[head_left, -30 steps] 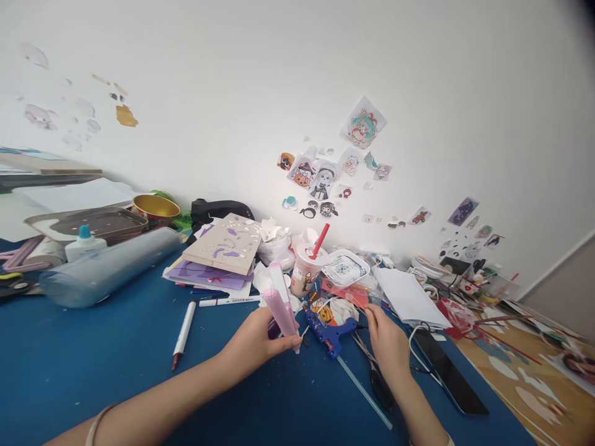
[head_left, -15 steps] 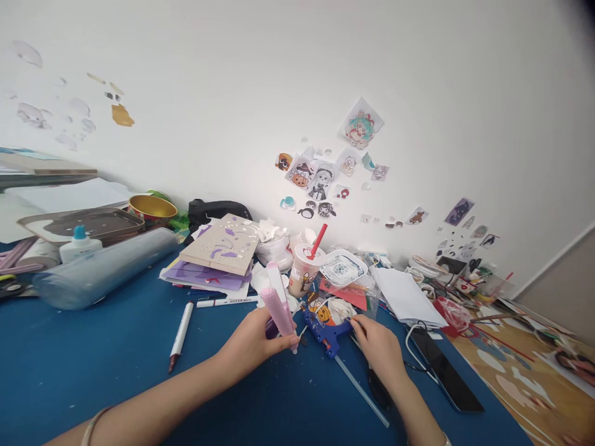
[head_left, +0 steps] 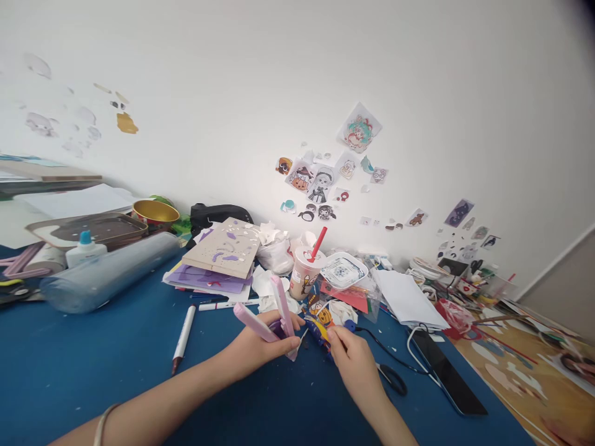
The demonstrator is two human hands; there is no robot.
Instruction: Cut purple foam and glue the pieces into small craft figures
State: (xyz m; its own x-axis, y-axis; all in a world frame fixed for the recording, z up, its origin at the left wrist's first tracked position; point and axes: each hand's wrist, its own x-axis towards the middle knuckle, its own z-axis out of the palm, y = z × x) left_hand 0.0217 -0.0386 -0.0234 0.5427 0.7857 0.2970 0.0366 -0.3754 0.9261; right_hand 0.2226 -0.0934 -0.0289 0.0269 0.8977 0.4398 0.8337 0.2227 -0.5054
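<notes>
My left hand [head_left: 267,341] is closed around a pale pink piece [head_left: 255,323] whose two long arms spread upward in a V; its exact kind is unclear. To its right, my right hand [head_left: 351,356] grips a blue hot glue gun [head_left: 320,331] with a yellow side panel. The nozzle end lies close to my left fingertips, though I cannot tell if it touches the pink piece. My fingers hide much of the gun's body and handle. Beside my right wrist lie black-handled scissors [head_left: 393,378], partly covered by the hand.
Behind the hands stands a drink cup [head_left: 304,272] with a red straw. A brown marker [head_left: 185,339] lies to the left, near a large clear plastic roll [head_left: 111,272]. On the right are a black phone [head_left: 449,371], a cable and white paper [head_left: 409,297].
My right hand has moved left and taken hold of the glue gun, turning it so its yellow side shows. The pink piece has tilted left, its arms wider apart in view.
</notes>
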